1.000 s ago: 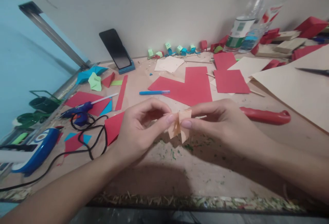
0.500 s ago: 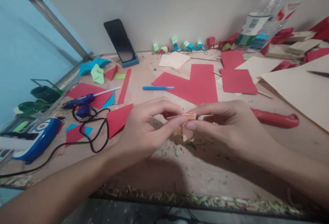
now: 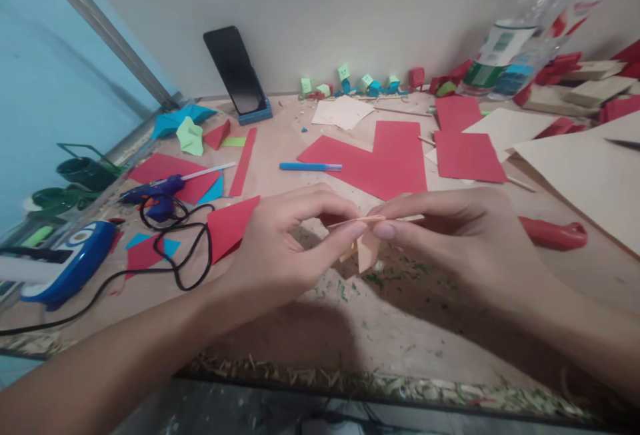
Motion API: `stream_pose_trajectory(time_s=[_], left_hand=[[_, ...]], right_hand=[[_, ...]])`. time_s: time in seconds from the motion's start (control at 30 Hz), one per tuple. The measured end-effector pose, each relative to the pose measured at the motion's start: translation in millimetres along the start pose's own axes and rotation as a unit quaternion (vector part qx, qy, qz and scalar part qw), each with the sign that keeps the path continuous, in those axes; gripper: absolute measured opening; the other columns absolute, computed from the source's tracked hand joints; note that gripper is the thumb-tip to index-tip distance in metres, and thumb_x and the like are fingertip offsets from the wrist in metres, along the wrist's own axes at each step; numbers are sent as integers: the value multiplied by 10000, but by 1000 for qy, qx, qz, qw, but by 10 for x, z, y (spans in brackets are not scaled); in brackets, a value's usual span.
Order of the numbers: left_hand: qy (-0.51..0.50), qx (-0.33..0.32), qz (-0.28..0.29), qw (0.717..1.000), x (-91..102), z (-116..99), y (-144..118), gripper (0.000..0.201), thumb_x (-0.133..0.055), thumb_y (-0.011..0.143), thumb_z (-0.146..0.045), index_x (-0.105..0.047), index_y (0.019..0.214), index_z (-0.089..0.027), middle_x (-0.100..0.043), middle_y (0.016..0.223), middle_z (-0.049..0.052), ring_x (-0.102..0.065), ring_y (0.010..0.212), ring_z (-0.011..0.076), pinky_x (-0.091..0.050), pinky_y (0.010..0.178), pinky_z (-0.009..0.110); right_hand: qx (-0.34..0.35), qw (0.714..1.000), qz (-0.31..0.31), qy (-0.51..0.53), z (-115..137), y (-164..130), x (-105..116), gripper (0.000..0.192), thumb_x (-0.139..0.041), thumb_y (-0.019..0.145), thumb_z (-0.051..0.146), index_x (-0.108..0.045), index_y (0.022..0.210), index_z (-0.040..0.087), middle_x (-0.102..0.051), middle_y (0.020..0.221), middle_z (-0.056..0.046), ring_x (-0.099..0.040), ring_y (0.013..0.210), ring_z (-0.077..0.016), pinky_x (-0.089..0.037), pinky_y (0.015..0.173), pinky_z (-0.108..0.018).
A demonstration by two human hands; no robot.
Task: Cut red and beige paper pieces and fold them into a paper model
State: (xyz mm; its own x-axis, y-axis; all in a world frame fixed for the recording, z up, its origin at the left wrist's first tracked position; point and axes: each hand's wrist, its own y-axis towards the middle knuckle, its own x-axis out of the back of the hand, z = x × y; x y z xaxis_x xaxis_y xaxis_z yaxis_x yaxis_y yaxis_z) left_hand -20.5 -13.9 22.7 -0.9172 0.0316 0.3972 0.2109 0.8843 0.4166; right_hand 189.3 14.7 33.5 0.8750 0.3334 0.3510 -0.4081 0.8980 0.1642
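A small folded piece of tan paper (image 3: 369,252) is held above the table between my two hands, with one flap hanging down. My left hand (image 3: 305,238) pinches its left side between thumb and fingers. On the right side, my right hand (image 3: 440,235) presses it with the thumb below and the fingers on top. The fingers partly hide the folds. Behind the hands lie red paper sheets (image 3: 397,155) and a blue pen (image 3: 310,166). A red handle (image 3: 555,234) shows beyond my right hand.
To the left lie a blue glue gun (image 3: 160,195) with a looped black cord (image 3: 207,255) and a blue-and-white tool (image 3: 75,262). A phone (image 3: 235,72) stands on a holder at the back. Small paper figures (image 3: 367,82) line the wall. Plastic bottles (image 3: 500,55) stand at back right.
The tan paper's upper part has turned from a visible folded loop to a flatter edge, with a strip now sticking out under my right fingers. The view has shifted slightly.
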Motion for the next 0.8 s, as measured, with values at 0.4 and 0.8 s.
stream_pose_trajectory(time_s=[0.4,0.8], left_hand=[[7,9,1,1000,15,-23,-11,88,-721,946,-183,-754,878,-229,-776,865,2,-716,808,169,-577,772,338],[51,-29,-2,998,2,-38,4,129,-704,936,-133,-738,838,-211,-771,837,3,-703,762,149,-563,724,298]], right_hand=[[-17,1000,3,2,30,3,0,102,-844,852,382,-864,824,286,-825,799,-10,-739,673,-180,-590,577,-255],[-8,1000,-9,14,31,-13,-5,57,-868,836,327,-850,811,279,-828,826,12,-743,718,-158,-584,605,-215]])
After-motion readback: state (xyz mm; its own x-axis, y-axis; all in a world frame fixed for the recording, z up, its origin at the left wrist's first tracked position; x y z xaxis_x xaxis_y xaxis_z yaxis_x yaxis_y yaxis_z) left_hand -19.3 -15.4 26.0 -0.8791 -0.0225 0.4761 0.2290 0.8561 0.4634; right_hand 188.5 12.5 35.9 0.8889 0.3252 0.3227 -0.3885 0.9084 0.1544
